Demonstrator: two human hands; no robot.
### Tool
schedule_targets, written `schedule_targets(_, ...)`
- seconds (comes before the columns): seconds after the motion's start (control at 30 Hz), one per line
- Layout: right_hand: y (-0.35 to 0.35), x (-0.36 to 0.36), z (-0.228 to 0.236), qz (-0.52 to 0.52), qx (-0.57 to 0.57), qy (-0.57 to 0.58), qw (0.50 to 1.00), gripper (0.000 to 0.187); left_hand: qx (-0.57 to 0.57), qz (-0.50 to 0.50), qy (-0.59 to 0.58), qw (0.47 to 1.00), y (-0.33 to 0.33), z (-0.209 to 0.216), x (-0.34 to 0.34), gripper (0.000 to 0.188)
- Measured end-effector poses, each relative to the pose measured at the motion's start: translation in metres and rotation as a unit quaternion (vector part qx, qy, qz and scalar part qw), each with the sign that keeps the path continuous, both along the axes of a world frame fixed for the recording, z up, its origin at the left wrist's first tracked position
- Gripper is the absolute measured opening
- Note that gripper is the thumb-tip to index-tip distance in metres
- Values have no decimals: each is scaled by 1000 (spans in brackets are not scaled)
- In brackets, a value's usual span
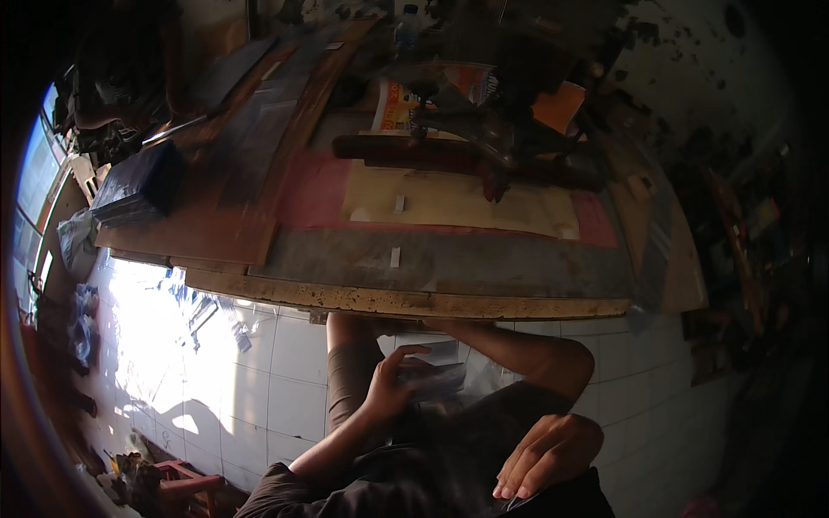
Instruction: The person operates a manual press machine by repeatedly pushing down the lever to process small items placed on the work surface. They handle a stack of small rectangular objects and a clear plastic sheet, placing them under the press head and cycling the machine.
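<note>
My left hand (pixel 389 390) is closed around a few thin, flat, greyish sheets (pixel 442 380), held above my lap. They look partly see-through, and motion blurs their edges. Lower right, beside my dark shirt, my right hand (pixel 553 453) has its fingers bent down and pressed together. A thin dark edge shows at its fingertips, too small to name. Beyond my knees stands a worktable (pixel 397 302) with a worn wooden front edge. Two small white pieces (pixel 395 257) (pixel 400 204) lie on it, one on grey surface and one on a yellow sheet (pixel 466 200).
A dark machine (pixel 492 142) with a long bar stands over the yellow and pink sheets. Brown boards (pixel 190 220) and a blue stack (pixel 136 186) lie at the table's left. Scraps (pixel 207 315) litter the tiled floor. Another person (pixel 121 95) is at far left; a red stool (pixel 190 483) is lower left.
</note>
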State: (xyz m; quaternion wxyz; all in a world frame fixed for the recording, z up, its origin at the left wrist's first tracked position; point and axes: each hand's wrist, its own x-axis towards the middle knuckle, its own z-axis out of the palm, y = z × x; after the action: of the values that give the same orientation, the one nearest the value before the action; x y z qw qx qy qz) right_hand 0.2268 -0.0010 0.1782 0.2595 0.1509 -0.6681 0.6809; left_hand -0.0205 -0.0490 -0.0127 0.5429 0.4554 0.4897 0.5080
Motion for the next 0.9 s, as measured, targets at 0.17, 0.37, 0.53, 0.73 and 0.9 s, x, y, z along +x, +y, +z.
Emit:
schedule_targets(0.17, -11, 7, -2, -30, 15, -8, 999, 15, 27, 27, 91, 995, 21, -9, -2, 52)
schedule_targets(0.37, -23, 14, -7, -15, -7, 6, 1000, 21, 31, 106, 50, 993, 34, -41, 3, 48)
schedule_targets(0.53, -27, 19, -4, -18, -31, 24, 999, 21, 39, 90, 64, 993, 37, -42, 0, 35)
schedule_targets(0.73, 15, -32, 17, -299, -59, 111, 946, 8, 50, 83, 99, 990, 22, -56, -3, 27)
schedule_targets(0.9, 139, -102, 16, -556, 118, 48, 821, 48, -23, 62, 47, 997, 10, -28, 1, 24)
